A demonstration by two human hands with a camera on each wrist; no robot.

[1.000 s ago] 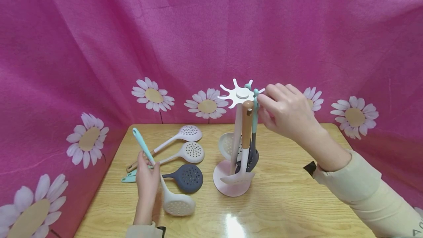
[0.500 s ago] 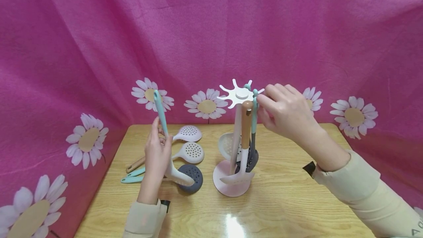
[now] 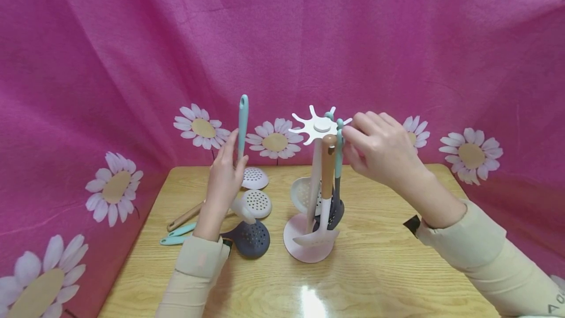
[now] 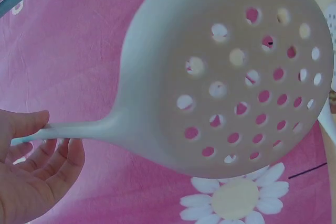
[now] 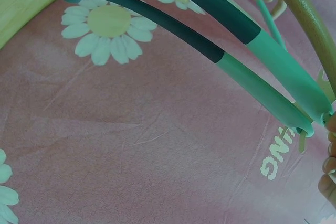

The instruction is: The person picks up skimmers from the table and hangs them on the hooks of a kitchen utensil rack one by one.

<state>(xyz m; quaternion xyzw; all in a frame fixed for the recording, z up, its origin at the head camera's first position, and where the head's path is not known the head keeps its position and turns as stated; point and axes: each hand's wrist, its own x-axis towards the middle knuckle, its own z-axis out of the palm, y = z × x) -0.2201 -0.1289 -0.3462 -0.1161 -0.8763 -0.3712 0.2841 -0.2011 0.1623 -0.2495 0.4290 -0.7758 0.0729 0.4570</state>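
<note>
My left hand [image 3: 222, 183] holds a whitish skimmer with a mint handle [image 3: 243, 117] nearly upright above the table. The left wrist view has the skimmer's perforated head [image 4: 157, 40] close up, with thumb and fingers pinching its slim neck. At the white rotary utensil rack [image 3: 309, 130], my right hand [image 3: 381, 148] pinches the top of a dark utensil's mint handle [image 3: 339, 158]. Fingertips touch that handle [image 5: 294, 85] by its hanging hole in the right wrist view. A second mint-handled dark utensil [image 5: 252, 82] hangs beside it on a hook.
A wood-handled white turner [image 3: 327, 168] hangs at the rack's front, and a pale perforated ladle [image 3: 301, 193] behind. On the table's left lie a dark skimmer [image 3: 252, 244], a cream skimmer [image 3: 258, 203] and a white skimmer [image 3: 255, 178]. The rack's round pink base [image 3: 304, 254] stands mid-table.
My left hand has raised the whitish skimmer and carried it right and away from me, turning it from slanted to nearly upright. My right hand stays at the rack.
</note>
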